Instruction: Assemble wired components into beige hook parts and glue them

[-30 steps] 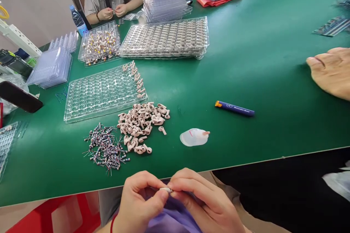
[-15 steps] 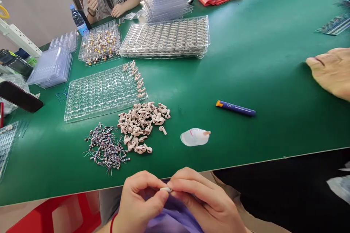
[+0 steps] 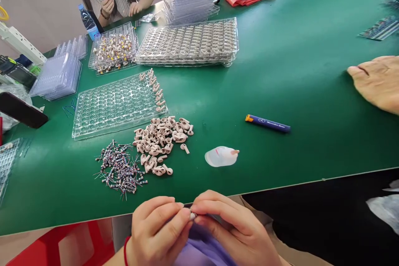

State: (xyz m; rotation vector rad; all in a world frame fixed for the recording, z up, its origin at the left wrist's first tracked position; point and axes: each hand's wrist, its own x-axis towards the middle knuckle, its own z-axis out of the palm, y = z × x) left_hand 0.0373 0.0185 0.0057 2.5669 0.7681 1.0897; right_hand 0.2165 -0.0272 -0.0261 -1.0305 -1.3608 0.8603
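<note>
My left hand (image 3: 159, 228) has rolled over since the earlier frame: its fingers now fold closer round the small pale piece (image 3: 192, 216), so less of it shows, while my right hand (image 3: 232, 226) sits almost where it was. Both hands are pinching that piece between thumb and fingertips, the left at one end and the right at the other, where a dark bit peeks out.

Taking the heap of pinkish shells (image 3: 159, 135) as my mark, the piece lies on my side of it and a little to its right. My left hand is the nearer one to the heap, almost straight this side of it; my right is further to the right. The piece seems to run crosswise from one hand to the other, but too little is uncovered for me to be sure of its long axis.

The heap of wired parts (image 3: 121, 170) sits just left of the shells, the clear tray (image 3: 109, 102) beyond them and to their left, and the squeeze bottle (image 3: 220, 156) to their right, apart from both my hands.
</note>
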